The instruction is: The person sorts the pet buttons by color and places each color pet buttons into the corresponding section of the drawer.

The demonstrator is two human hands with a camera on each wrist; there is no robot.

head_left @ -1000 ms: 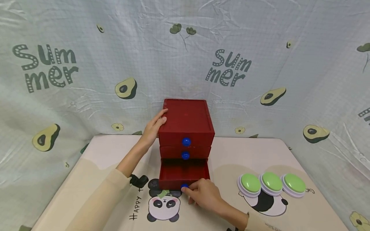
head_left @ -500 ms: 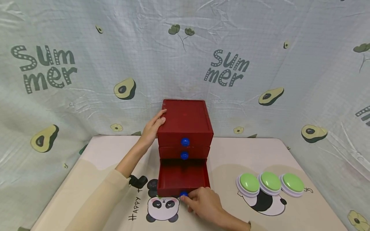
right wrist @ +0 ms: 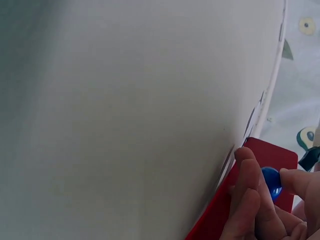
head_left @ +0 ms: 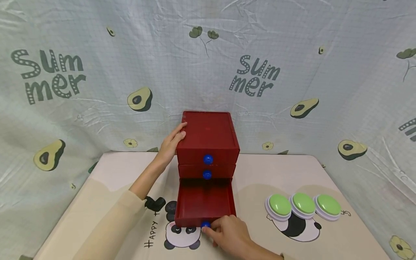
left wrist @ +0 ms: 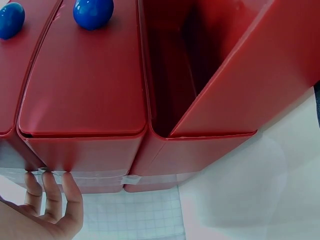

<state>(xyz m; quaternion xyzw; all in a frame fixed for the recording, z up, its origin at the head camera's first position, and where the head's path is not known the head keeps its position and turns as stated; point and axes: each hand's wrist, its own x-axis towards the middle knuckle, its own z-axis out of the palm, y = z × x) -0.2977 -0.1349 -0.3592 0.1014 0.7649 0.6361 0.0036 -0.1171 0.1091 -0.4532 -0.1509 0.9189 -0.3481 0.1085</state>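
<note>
A red cabinet (head_left: 208,130) with three stacked drawers stands against the back curtain. Its bottom drawer (head_left: 205,202) is pulled far out, and nothing shows inside. The upper two drawers are closed, each with a blue knob (head_left: 208,159). My right hand (head_left: 231,233) pinches the bottom drawer's blue knob (right wrist: 271,183) between thumb and fingers. Against the cabinet's left side rests my left hand (head_left: 169,146), fingertips at the top edge. In the left wrist view the left hand's fingers (left wrist: 74,200) touch the cabinet's side wall, extended and slightly bent.
Three green push buttons (head_left: 303,203) with white bases sit in a row on the table's right side. The table (head_left: 107,173) has printed pandas and lettering. A patterned curtain (head_left: 208,72) encloses the back and sides.
My right hand has drawn the bottom drawer further out toward me by its knob. The left hand has stayed on the cabinet's side.
</note>
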